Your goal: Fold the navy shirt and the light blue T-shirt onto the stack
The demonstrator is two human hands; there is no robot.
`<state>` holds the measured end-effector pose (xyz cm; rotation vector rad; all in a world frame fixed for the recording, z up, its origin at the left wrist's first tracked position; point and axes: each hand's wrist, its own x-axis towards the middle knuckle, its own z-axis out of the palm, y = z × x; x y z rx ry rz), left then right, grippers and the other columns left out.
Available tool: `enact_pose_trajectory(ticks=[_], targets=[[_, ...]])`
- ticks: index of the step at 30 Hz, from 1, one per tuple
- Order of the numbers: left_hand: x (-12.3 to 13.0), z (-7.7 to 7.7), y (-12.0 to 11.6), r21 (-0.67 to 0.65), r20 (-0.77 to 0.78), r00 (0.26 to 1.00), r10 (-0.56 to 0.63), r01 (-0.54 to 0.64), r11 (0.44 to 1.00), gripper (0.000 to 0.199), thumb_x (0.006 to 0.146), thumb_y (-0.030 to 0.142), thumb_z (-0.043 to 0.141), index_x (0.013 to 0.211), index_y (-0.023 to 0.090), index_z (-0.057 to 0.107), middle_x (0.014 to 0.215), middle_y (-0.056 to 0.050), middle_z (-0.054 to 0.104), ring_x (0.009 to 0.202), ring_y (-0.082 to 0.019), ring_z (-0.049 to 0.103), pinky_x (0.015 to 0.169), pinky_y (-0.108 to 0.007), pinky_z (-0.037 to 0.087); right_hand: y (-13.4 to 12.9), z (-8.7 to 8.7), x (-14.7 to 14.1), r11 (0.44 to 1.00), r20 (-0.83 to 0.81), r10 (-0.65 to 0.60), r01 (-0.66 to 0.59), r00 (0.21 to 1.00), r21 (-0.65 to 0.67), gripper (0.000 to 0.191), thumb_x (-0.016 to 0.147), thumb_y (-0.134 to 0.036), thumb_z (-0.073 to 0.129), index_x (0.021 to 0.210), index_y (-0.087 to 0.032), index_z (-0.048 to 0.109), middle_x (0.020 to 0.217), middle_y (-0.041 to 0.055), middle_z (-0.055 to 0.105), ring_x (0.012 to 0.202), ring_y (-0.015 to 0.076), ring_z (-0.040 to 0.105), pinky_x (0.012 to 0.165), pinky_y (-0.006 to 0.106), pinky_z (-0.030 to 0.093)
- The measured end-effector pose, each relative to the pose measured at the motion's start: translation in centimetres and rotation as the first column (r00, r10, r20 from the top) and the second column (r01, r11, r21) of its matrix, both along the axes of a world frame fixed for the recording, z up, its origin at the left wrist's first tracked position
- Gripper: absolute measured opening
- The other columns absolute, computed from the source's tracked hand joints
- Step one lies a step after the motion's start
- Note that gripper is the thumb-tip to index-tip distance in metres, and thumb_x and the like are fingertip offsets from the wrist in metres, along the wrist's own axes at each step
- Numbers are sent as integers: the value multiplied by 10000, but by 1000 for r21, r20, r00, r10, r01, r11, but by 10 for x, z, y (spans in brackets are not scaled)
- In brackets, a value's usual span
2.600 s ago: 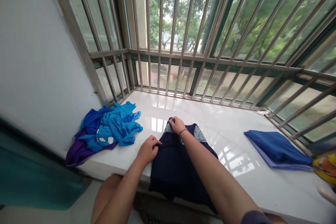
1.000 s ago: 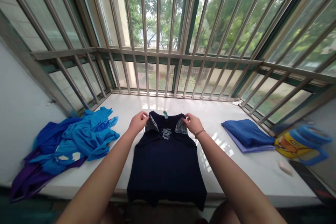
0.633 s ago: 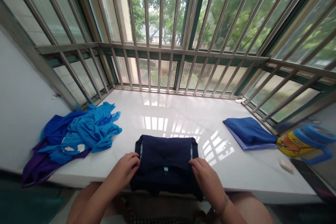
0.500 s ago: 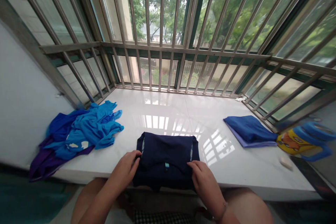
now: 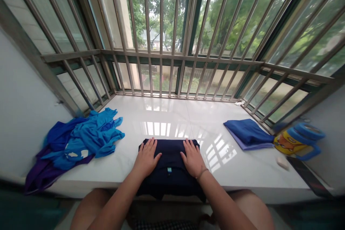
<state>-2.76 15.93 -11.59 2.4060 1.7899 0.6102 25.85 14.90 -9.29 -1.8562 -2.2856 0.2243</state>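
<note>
A folded navy garment (image 5: 169, 183) lies at the front middle of the white stone sill (image 5: 172, 115), with a small pale-blue tag showing on it. My left hand (image 5: 147, 159) rests flat on its left half, fingers spread. My right hand (image 5: 192, 159) lies the same way on its right half. Neither hand grips the cloth. The garment's lower edge overhangs the sill's front edge slightly.
A crumpled heap of blue and purple clothes (image 5: 86, 140) lies to the left. A folded blue cloth (image 5: 249, 134) and a yellow printed item with blue loops (image 5: 293, 142) sit to the right. Metal window bars (image 5: 172, 57) line the back.
The navy garment has gone from spread out, held at its shoulders, to a compact folded block. My hands have let go of its edges and now press flat on top.
</note>
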Motion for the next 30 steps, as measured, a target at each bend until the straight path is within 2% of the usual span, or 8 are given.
enact_pose_trajectory(ticks=[3,5,10,18,23,30], targets=[[3,-12,3,-28,-24,997,68,-69,997,664,1052,495,541,1636,182,491,1725,-188,404,1612,-367,371,1314,-628,278,18,-5,12,998,7,26,-26,1000,-61,645,1117,-445,371,1711,-195,378,1785,113,289,1668,317,234,1318,579,263],[4,-13,8,-41,-26,996,81,-82,996,654,1072,492,495,1644,175,480,1736,-183,384,1624,-369,342,1316,-641,258,28,-5,18,996,15,50,-49,999,-73,652,1125,-458,349,1725,-201,344,1797,102,253,1676,308,207,1325,578,236],[6,0,46,-118,-40,997,65,-69,991,593,1113,426,356,1653,208,467,1750,-133,378,1641,-338,306,1330,-652,202,58,4,21,992,67,47,-39,997,-116,632,1140,-449,329,1734,-236,321,1801,90,249,1681,306,184,1335,598,164],[15,12,118,-169,-55,998,42,-51,984,595,1114,451,352,1660,236,448,1760,-116,368,1655,-316,274,1342,-622,185,115,15,17,989,95,-23,37,995,-143,627,1146,-435,290,1738,-229,303,1812,80,217,1688,292,148,1335,599,144],[14,16,144,-195,-81,996,25,-40,980,608,1119,463,335,1666,218,439,1762,-112,364,1656,-307,273,1350,-606,175,140,12,18,987,104,-33,49,994,-154,636,1148,-444,260,1746,-230,272,1820,71,191,1692,275,126,1335,599,137],[10,15,167,-211,-109,994,3,-26,977,643,1116,494,315,1684,207,406,1771,-87,350,1664,-287,254,1357,-590,182,162,9,24,985,123,-7,28,992,-168,668,1141,-480,223,1760,-229,220,1830,54,148,1695,250,93,1345,557,118]])
